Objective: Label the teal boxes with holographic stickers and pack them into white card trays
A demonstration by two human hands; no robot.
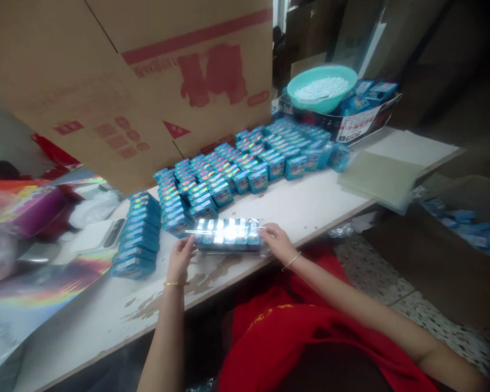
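A row of small blue boxes under shiny clear film [227,235] lies near the front edge of the white table. At its left end, my left hand [182,251] has its fingers pinched on the film. My right hand [276,239] pinches the film at the opposite end, its fingers bent together. Behind the wrapped row stand several rows of blue boxes [212,185], packed close together. Another column of blue boxes [138,234] stands to the left of my left hand.
A large cardboard carton [155,81] rises behind the boxes. At the back right, a turquoise basin [349,76] of white pieces rests on a black box [386,117]. Flat sheets [379,177] lie on the table's right. Plastic and foil [49,283] cover the left.
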